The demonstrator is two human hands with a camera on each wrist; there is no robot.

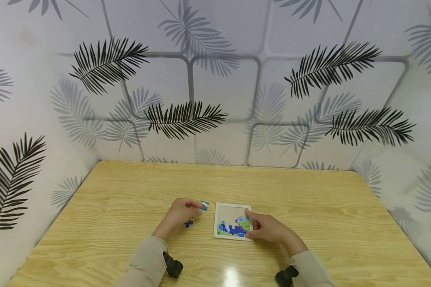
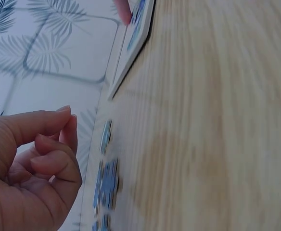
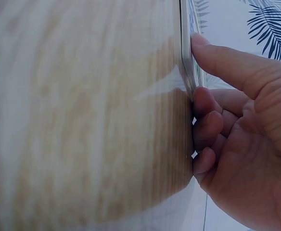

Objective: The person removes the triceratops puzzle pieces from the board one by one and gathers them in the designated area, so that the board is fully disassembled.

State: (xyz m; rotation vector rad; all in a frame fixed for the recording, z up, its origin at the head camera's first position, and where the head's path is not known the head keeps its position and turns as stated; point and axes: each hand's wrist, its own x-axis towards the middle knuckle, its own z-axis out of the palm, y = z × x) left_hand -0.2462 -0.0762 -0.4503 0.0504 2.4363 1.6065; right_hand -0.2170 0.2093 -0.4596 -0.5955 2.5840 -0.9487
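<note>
A square jigsaw puzzle tray (image 1: 214, 221) with a pale raised border lies on the table, partly filled along its lower part with blue, purple and green pieces. My right hand (image 1: 271, 228) holds the tray at its right side, thumb and index finger reaching over the border. In the right wrist view, the other fingers curl beside the tray's edge. My left hand (image 1: 181, 213) hovers left of the tray with curled fingers, and nothing shows between them in the left wrist view. Close by its fingertips lies a loose green-and-blue puzzle piece (image 1: 204, 205).
More loose pieces lie under and beside the left hand, among them a dark blue piece (image 1: 188, 223). The wooden table (image 1: 129, 191) runs back to a wall (image 1: 222, 139) with a leaf pattern. A black wrist camera (image 1: 173, 266) sits on the left sleeve.
</note>
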